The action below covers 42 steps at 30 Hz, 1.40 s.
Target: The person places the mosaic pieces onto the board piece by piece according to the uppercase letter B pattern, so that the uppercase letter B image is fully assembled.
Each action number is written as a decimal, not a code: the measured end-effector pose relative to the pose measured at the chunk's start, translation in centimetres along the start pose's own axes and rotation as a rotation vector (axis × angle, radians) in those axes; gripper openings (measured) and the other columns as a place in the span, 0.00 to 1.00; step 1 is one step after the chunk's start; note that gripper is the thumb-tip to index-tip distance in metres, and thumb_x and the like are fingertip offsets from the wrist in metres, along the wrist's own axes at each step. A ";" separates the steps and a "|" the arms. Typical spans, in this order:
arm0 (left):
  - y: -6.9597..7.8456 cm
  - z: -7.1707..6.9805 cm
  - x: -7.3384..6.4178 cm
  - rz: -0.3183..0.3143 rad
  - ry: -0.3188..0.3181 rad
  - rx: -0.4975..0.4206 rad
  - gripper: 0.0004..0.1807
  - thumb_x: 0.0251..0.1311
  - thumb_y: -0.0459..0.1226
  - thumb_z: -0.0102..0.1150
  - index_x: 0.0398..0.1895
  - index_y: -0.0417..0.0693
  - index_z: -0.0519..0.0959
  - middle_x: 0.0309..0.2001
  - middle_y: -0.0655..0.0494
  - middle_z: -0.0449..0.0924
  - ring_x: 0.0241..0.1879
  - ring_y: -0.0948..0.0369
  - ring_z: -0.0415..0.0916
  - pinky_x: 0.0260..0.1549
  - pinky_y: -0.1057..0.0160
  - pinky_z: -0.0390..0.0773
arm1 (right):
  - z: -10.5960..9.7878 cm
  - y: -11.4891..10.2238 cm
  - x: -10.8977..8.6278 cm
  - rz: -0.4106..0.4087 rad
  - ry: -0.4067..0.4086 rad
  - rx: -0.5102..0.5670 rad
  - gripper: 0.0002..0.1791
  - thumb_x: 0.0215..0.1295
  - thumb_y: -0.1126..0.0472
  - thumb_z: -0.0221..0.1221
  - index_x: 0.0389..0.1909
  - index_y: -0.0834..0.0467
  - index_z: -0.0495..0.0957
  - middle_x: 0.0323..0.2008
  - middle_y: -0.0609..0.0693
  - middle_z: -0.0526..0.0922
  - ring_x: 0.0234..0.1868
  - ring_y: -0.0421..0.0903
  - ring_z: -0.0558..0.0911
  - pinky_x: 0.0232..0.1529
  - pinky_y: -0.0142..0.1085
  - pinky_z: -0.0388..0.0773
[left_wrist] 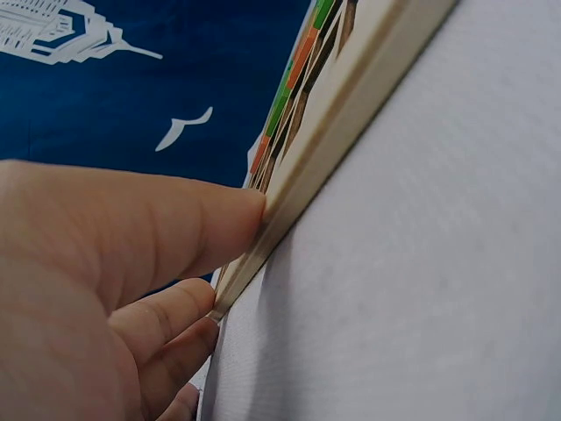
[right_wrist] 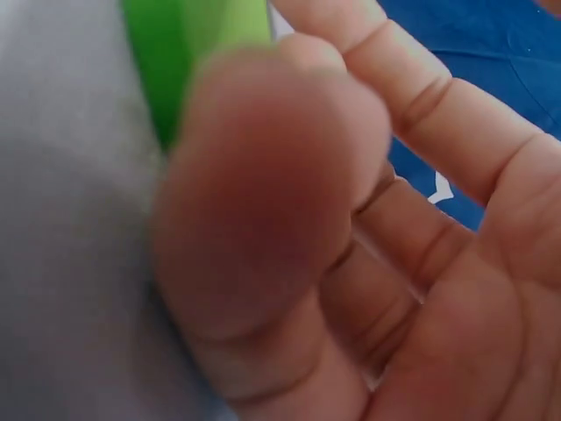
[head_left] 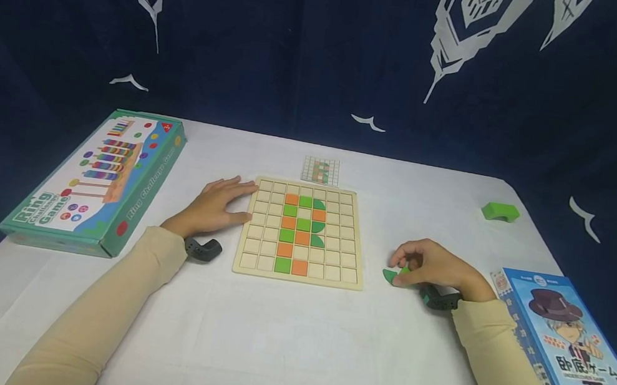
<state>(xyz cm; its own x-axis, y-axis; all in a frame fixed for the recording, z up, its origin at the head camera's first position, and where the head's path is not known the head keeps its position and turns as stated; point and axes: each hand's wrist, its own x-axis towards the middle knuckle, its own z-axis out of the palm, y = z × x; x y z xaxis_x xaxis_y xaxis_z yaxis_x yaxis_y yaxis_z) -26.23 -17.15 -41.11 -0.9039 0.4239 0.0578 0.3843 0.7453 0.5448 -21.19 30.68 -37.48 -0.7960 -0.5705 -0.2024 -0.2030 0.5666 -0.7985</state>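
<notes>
A square wooden grid board (head_left: 333, 275) lies flat on the table, with orange, light green and dark green pieces in its middle columns. My left hand (head_left: 216, 208) rests at the board's left edge, fingers extended; in the left wrist view its thumb (left_wrist: 223, 224) touches the wooden rim. To the right of the board, my right hand (head_left: 433, 265) has curled fingers and pinches a green quarter-circle piece (head_left: 389, 276) near the tabletop. A lighter green patch (head_left: 404, 270) shows between thumb and fingers. The right wrist view shows green (right_wrist: 158, 61) partly hidden behind the blurred thumb (right_wrist: 254, 193).
A small pattern card (head_left: 320, 171) lies just behind the board. The ring game box (head_left: 95, 182) stands at left, and a blue game box (head_left: 570, 333) at right. A green arch block (head_left: 500, 211) sits near the back right. Dark patterned cloth hangs behind the table.
</notes>
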 end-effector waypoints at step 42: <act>-0.3 0.1 0.1 0.002 0.000 -0.001 0.39 0.72 0.45 0.62 0.83 0.46 0.66 0.85 0.47 0.59 0.86 0.44 0.44 0.84 0.40 0.39 | 1.1 -1.5 1.0 0.002 0.192 0.259 0.19 0.75 0.72 0.63 0.61 0.80 0.78 0.40 0.47 0.91 0.35 0.40 0.87 0.39 0.32 0.89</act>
<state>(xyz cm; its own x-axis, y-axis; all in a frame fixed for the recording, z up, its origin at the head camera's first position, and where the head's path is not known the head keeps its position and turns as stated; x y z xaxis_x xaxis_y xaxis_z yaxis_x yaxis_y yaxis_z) -26.43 -17.26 -41.36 -0.9032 0.4252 0.0589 0.3858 0.7438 0.5458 -21.02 28.64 -37.11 -0.8945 -0.4325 -0.1133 -0.0690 0.3840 -0.9208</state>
